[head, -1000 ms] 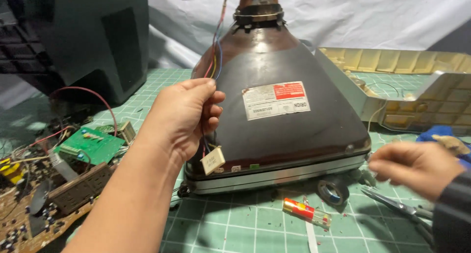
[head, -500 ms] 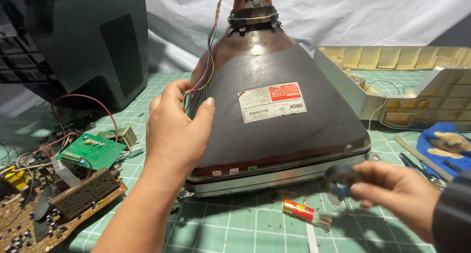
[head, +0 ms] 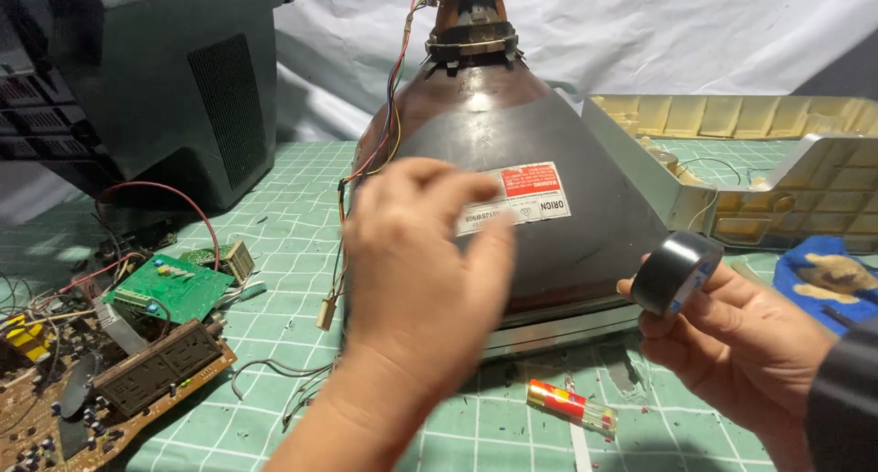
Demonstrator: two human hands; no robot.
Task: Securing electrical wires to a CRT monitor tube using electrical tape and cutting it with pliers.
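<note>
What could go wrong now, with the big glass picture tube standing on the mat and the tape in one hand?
The picture tube stands on its face with the thin neck up, and neither hand steadies it; a knock might crack the glass. The loose wires hang beside the left hand and could snag. The right hand holds only the tape roll, with the lighter lying below.

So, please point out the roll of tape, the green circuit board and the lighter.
roll of tape (head: 675, 273), head view, on its black outer side.
green circuit board (head: 169, 286), head view, on its flat middle.
lighter (head: 571, 406), head view, on its red body.
</note>
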